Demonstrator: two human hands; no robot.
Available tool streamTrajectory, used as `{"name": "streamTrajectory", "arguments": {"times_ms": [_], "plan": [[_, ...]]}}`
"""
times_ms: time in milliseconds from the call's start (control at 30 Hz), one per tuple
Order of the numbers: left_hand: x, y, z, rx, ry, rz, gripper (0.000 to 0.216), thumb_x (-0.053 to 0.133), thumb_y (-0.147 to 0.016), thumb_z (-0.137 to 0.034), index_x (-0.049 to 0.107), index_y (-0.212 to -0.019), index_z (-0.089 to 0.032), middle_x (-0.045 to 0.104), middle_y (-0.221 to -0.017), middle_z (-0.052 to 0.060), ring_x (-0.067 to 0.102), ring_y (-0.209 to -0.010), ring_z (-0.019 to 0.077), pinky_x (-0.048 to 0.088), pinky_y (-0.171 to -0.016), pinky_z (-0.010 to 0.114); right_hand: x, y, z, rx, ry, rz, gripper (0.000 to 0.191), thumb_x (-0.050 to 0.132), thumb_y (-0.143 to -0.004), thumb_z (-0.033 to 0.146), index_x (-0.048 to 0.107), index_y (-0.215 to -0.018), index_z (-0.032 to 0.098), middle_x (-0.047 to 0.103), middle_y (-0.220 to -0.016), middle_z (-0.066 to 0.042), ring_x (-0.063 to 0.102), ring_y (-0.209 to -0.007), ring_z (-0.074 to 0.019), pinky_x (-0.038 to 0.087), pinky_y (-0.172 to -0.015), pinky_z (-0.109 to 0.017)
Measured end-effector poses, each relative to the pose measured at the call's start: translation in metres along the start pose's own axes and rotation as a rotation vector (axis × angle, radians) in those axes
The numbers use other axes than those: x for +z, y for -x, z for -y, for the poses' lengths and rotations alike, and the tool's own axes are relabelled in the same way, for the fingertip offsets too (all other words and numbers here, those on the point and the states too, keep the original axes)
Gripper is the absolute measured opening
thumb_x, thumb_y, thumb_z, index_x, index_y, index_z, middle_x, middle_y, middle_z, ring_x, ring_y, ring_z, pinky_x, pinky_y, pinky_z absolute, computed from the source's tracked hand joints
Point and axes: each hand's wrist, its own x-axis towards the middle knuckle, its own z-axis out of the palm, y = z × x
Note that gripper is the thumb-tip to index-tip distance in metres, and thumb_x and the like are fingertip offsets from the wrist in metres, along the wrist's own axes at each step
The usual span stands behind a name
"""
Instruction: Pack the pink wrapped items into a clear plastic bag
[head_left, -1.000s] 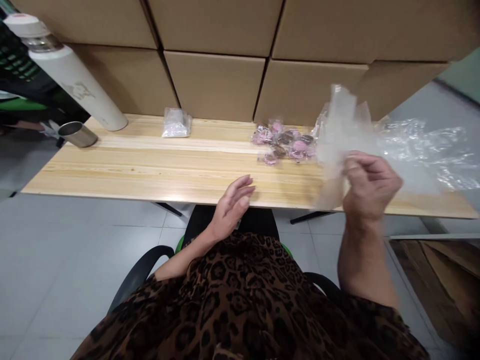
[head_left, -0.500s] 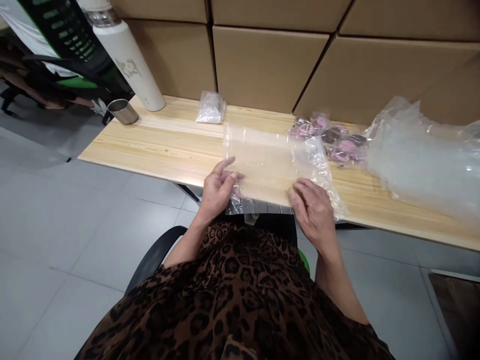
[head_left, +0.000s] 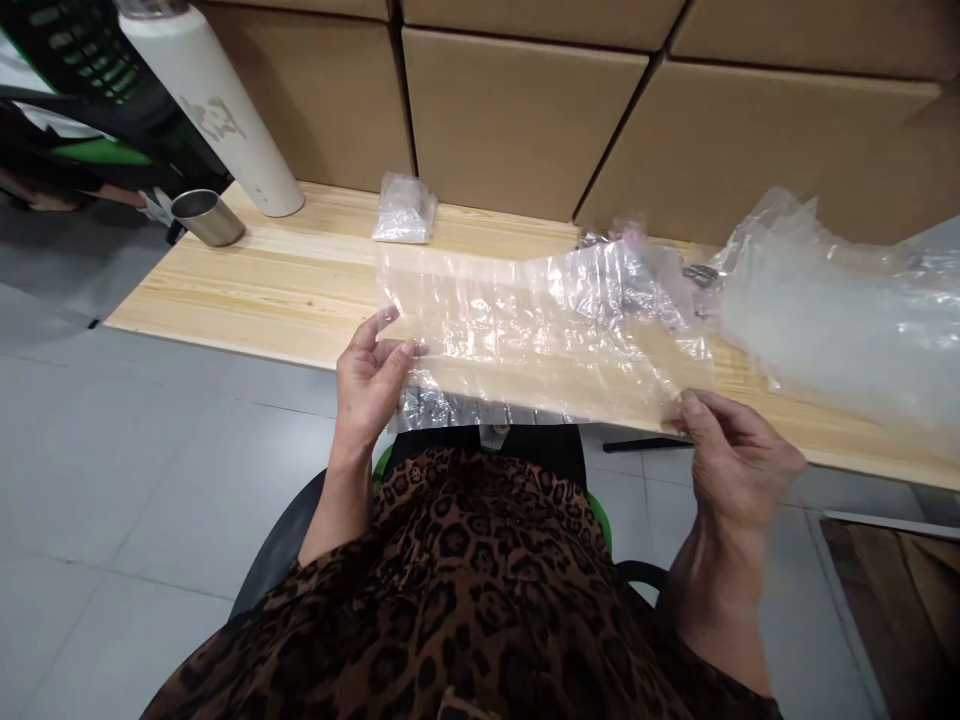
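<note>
A clear plastic bag [head_left: 517, 330] is stretched wide between my two hands at the front edge of the wooden table [head_left: 247, 290]. Its lower edge hangs past the table edge over my lap. My left hand [head_left: 367, 380] grips the bag's left side between thumb and fingers. At the lower right corner, my right hand [head_left: 731, 445] pinches the film between thumb and fingertips. The wood shows through the creased, shiny plastic. Behind the bag's upper right part lie pink and brown wrapped items [head_left: 701, 280], partly hidden by it.
A heap of translucent plastic bags [head_left: 840, 310] lies at the right. A small clear packet [head_left: 405, 208] sits at the back, with a white bottle [head_left: 225, 110] and a metal cup [head_left: 208, 218] at the left. Cardboard boxes [head_left: 517, 120] line the back. Another person's hand shows at far left.
My right hand has moved right, drawing the bag out wider so that it covers more of the pink items. My left hand sits farther left in view, still on the bag. The camera view has shifted slightly.
</note>
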Motion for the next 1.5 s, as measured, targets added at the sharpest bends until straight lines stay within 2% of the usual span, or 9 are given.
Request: {"name": "streamTrajectory", "arguments": {"times_ms": [167,267,400,600,767,900,1100,1300,1500], "plan": [[-0.015,-0.013,0.005,0.152,-0.342,-0.190,0.064,0.077,-0.093,-0.053,0.059,-0.147,-0.024,0.079,-0.095,0.003,0.062,-0.062,0.0120,0.053,-0.058,0.026,0.006,0.013,0.015,0.101,-0.190,0.109,0.032,0.096,-0.075,0.041,0.078,-0.091,0.019,0.071,-0.071,0.001,0.061,-0.056,-0.0113,0.053,-0.056,-0.026],[-0.020,-0.016,-0.001,0.301,-0.686,-0.271,0.068,0.073,-0.096,-0.052,0.055,-0.154,-0.022,0.075,-0.134,0.014,0.074,-0.108,0.0262,0.062,-0.095,0.044,0.013,0.022,0.018,0.106,-0.159,0.168,0.033,0.094,-0.078,0.043,0.071,-0.088,0.020,0.068,-0.068,0.002,0.060,-0.053,-0.0112,0.051,-0.052,-0.025],[0.006,0.000,-0.016,0.503,-0.885,-0.129,0.065,0.062,-0.104,-0.053,0.051,-0.161,-0.023,0.049,-0.170,0.017,0.044,-0.160,0.0373,0.039,-0.130,0.059,0.015,0.029,0.018,0.063,-0.059,0.246,0.029,0.087,-0.088,0.046,0.072,-0.091,0.021,0.071,-0.074,0.000,0.062,-0.058,-0.0120,0.053,-0.055,-0.025],[0.057,0.009,-0.009,0.517,-1.056,0.381,0.056,0.049,-0.109,-0.059,0.062,-0.153,-0.026,0.055,-0.169,0.012,0.042,-0.164,0.0368,0.033,-0.134,0.060,0.006,-0.003,0.018,-0.056,-0.036,0.218,0.036,0.076,-0.096,0.056,0.075,-0.102,0.021,0.075,-0.086,-0.003,0.067,-0.071,-0.0155,0.058,-0.066,-0.031],[0.046,-0.010,-0.006,0.380,-1.200,0.347,0.058,0.043,-0.110,-0.062,0.060,-0.156,-0.031,0.049,-0.174,0.008,0.039,-0.165,0.0372,0.029,-0.134,0.065,0.018,-0.076,0.007,-0.323,0.372,0.226,0.044,0.061,-0.102,0.058,0.074,-0.120,0.020,0.077,-0.113,-0.012,0.072,-0.105,-0.0282,0.061,-0.090,-0.047],[0.040,-0.014,-0.007,0.367,-1.232,0.321,0.060,0.039,-0.110,-0.063,0.059,-0.158,-0.032,0.048,-0.175,0.007,0.038,-0.166,0.0366,0.027,-0.134,0.065,0.039,-0.126,-0.001,-0.455,0.647,0.422,0.065,0.060,-0.103,0.055,0.058,-0.154,0.015,0.058,-0.159,-0.024,0.051,-0.148,-0.0426,0.043,-0.121,-0.065],[0.044,-0.011,-0.003,0.377,-1.202,0.271,0.057,0.042,-0.109,-0.063,0.061,-0.154,-0.034,0.052,-0.172,0.006,0.041,-0.164,0.0356,0.027,-0.135,0.064,0.051,-0.144,-0.008,-0.586,0.799,0.617,0.061,0.047,-0.109,0.045,0.050,-0.159,0.008,0.056,-0.159,-0.029,0.055,-0.146,-0.0456,0.045,-0.118,-0.069],[0.042,-0.012,0.007,0.419,-1.072,0.211,0.054,0.049,-0.108,-0.060,0.064,-0.149,-0.028,0.057,-0.167,0.011,0.044,-0.162,0.0384,0.028,-0.133,0.068,0.045,-0.145,-0.020,-0.593,0.587,0.435,0.047,0.045,-0.110,0.038,0.062,-0.145,0.013,0.072,-0.138,-0.023,0.069,-0.127,-0.0366,0.053,-0.114,-0.063],[0.069,0.012,-0.014,0.633,-0.591,0.176,0.050,0.055,-0.109,-0.050,0.061,-0.149,-0.022,0.065,-0.158,0.013,0.053,-0.156,0.0298,0.034,-0.136,0.059,0.042,-0.108,0.018,-0.243,-0.389,0.162,0.031,0.078,-0.093,0.044,0.072,-0.119,0.027,0.077,-0.118,-0.010,0.075,-0.102,-0.0264,0.067,-0.094,-0.052]]}}
